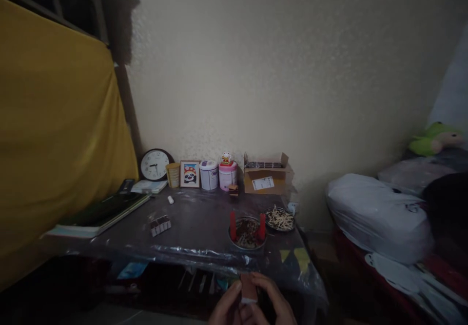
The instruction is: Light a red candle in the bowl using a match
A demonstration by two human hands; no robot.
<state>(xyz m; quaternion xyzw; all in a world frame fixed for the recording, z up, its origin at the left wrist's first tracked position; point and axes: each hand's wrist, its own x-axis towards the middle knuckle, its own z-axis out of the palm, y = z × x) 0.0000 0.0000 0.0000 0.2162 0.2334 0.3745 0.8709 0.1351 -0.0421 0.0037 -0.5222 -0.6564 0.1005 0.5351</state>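
Left hand [227, 305] and right hand [277, 304] grip a small brown box [249, 288] between closed fingers — uneven pressure could send it slipping, short of the table [201, 217] beyond.

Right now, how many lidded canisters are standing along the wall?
2. The white canister stands just right of the framed panda picture; the pink canister is next to it, with a small figurine on top. The cardboard box could hide others.

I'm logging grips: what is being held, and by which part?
A small brown box, held by its opposite sides between the left hand and right hand.
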